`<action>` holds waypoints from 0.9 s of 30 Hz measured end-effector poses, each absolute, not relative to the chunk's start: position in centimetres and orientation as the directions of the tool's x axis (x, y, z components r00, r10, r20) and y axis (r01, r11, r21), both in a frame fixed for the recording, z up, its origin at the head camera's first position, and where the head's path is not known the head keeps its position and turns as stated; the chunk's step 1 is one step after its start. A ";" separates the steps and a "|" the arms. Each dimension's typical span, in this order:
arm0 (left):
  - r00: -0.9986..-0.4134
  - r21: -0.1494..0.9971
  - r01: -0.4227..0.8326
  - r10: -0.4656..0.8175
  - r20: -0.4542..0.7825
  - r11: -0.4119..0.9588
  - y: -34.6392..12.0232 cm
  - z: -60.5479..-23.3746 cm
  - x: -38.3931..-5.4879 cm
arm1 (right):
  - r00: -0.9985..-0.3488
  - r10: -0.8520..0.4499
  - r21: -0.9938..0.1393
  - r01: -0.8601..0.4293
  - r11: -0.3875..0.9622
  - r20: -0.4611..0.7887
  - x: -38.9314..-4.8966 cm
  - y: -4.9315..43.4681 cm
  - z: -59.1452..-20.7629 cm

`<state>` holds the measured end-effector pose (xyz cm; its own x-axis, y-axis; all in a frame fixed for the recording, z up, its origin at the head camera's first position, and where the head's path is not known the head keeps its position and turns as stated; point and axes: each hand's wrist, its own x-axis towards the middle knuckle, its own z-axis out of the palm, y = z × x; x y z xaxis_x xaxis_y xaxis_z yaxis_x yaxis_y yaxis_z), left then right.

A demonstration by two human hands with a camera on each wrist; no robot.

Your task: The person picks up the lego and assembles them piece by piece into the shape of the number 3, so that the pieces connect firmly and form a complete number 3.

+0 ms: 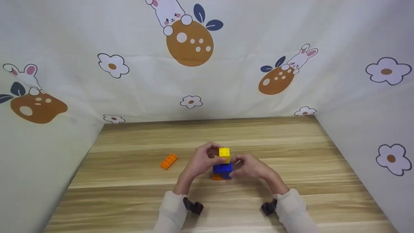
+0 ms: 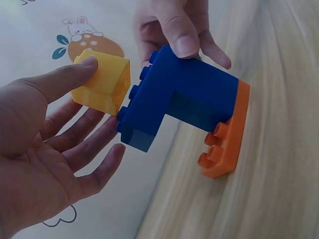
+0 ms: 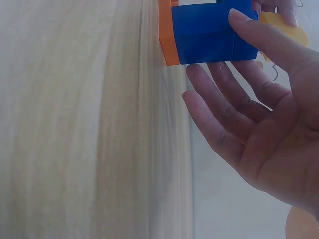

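My left hand (image 1: 203,160) pinches a yellow toy brick (image 1: 224,155) between thumb and fingers. It sits tilted over the studs at one end of a long blue brick (image 2: 149,99); whether they touch I cannot tell. That long brick lies across a second blue brick (image 2: 209,94), overhanging it at one side. Beneath them is an orange brick (image 2: 240,124) standing on the table, with several bare studs under the overhang. My right hand (image 1: 250,166) holds the blue bricks from the right, thumb on one side and fingertips on the other.
Left of the hands, a loose orange brick (image 1: 169,161) lies stud side up on the wooden table (image 1: 136,194). A pale printed cloth (image 1: 145,90) hangs behind the table and along both sides. Each wrist wears a black strap mount (image 1: 194,206).
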<state>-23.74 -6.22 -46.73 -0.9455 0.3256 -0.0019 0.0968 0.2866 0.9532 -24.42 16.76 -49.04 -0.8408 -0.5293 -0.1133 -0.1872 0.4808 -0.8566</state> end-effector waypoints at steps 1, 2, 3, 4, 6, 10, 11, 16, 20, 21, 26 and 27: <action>-0.942 0.954 0.093 0.334 -0.008 0.284 -6.2 -46.8 -23.8 | -0.842 -0.526 -0.856 -0.183 0.483 -0.116 -24.4 16.8 -49.0; -0.940 0.954 0.085 0.341 -0.018 0.286 -6.1 -46.9 -23.8 | -0.843 -0.525 -0.856 -0.181 0.484 -0.119 -24.4 16.8 -49.0; -0.937 0.955 0.076 0.349 -0.030 0.286 -6.1 -46.9 -23.8 | -0.843 -0.524 -0.858 -0.177 0.483 -0.121 -24.3 16.8 -49.0; -0.933 0.956 0.068 0.357 -0.040 0.286 -6.1 -47.0 -23.9 | -0.843 -0.523 -0.859 -0.173 0.481 -0.123 -24.3 16.8 -49.0; -0.927 0.957 0.057 0.372 -0.056 0.284 -6.1 -47.2 -23.9 | -0.843 -0.522 -0.860 -0.167 0.481 -0.129 -24.3 16.8 -49.0; -0.917 0.957 0.044 0.391 -0.075 0.286 -6.2 -47.4 -23.9 | -0.841 -0.523 -0.860 -0.158 0.485 -0.140 -24.3 16.7 -49.0; -0.916 0.957 0.040 0.394 -0.080 0.288 -6.3 -47.4 -23.8 | -0.841 -0.522 -0.858 -0.158 0.489 -0.143 -24.3 16.7 -49.0; -0.908 0.952 0.039 0.409 -0.093 0.303 -6.3 -47.4 -23.7 | -0.840 -0.523 -0.854 -0.161 0.495 -0.145 -24.3 16.7 -48.9; -0.904 0.944 0.059 0.418 -0.088 0.324 -6.1 -47.5 -23.6 | -0.836 -0.530 -0.857 -0.161 0.489 -0.145 -24.3 16.7 -48.9; -0.904 0.943 0.063 0.420 -0.086 0.328 -6.1 -47.5 -23.5 | -0.835 -0.531 -0.859 -0.161 0.486 -0.144 -24.3 16.7 -48.9; -0.903 0.928 0.096 0.423 -0.071 0.360 -6.0 -47.4 -23.4 | -0.829 -0.544 -0.866 -0.170 0.471 -0.133 -24.4 16.7 -49.0; -0.905 0.925 0.097 0.420 -0.072 0.367 -6.0 -47.4 -23.4 | -0.829 -0.544 -0.864 -0.174 0.473 -0.131 -24.4 16.7 -49.0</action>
